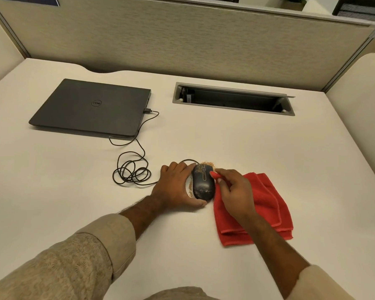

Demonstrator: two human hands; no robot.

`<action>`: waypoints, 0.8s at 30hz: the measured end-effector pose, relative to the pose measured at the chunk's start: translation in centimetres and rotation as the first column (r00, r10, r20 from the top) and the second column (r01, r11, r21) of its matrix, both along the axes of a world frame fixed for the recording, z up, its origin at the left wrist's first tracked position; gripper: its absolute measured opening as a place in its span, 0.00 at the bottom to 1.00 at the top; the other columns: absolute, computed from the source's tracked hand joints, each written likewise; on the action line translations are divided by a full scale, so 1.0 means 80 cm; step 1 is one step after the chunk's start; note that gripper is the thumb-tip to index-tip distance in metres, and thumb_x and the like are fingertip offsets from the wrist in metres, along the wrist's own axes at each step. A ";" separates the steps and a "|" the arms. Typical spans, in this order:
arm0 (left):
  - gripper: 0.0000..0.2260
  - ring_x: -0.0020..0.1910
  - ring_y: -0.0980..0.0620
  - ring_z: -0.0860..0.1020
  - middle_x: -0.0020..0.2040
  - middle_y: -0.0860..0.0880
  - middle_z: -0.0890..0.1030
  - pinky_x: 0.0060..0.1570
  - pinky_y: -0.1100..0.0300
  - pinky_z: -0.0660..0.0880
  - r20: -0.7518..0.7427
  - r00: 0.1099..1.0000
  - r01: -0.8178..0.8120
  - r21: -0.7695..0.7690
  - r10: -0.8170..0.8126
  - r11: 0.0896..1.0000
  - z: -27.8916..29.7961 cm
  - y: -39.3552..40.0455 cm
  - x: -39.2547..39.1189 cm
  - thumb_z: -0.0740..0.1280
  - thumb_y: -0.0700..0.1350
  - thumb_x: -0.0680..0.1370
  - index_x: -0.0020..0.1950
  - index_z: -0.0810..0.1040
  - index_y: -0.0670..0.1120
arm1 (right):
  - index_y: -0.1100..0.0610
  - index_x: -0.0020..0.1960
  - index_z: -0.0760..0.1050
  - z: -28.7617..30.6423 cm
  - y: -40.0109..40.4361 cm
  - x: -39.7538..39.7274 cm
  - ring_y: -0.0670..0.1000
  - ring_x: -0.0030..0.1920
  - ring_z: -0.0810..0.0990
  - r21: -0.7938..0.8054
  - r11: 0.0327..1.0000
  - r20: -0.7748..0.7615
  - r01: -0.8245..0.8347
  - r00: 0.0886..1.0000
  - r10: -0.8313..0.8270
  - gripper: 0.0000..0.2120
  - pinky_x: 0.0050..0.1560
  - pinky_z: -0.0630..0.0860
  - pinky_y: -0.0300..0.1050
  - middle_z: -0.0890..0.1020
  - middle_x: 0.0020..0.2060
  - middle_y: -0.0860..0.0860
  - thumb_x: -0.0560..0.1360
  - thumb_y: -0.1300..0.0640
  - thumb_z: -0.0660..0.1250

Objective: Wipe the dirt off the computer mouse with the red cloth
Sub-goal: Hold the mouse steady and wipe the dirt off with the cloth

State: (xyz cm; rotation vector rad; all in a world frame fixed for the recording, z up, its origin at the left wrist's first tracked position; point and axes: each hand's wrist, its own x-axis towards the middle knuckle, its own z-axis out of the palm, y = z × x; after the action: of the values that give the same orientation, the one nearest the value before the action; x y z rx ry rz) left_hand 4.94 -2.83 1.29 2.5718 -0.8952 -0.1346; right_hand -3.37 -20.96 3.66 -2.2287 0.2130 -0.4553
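Left hand (175, 187) cupped the computer mouse (202, 182) in its grip; right hand (234, 189) pinched a corner of the red cloth (266, 202) against the mouse's right side.
Mouse sat mid-counter (268, 144), brown dirt (207, 164) at its nose; open surface lay right and ahead, coiled cable (131, 169) and closed laptop (91, 107) left. Left fingertips hidden behind the mouse.

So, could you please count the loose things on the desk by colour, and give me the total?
Black: 2, the closed laptop and the computer mouse with its cable
Red: 1, the red cloth
Total: 3
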 end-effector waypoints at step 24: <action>0.49 0.57 0.52 0.69 0.58 0.57 0.73 0.60 0.52 0.63 0.018 1.000 -0.001 -0.030 0.002 1.000 -0.003 0.000 0.000 0.66 0.77 0.58 0.73 0.67 0.53 | 0.55 0.55 0.83 0.000 0.006 -0.009 0.41 0.46 0.79 0.040 0.999 -0.069 -0.032 0.997 0.034 0.14 0.49 0.74 0.35 0.80 0.44 0.45 0.75 0.67 0.66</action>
State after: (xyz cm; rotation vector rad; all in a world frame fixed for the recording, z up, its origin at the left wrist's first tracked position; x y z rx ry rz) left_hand 4.90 -2.81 1.06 2.5503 -0.8949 -0.0968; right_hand -4.10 -20.50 3.65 -2.2082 0.2196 -0.3532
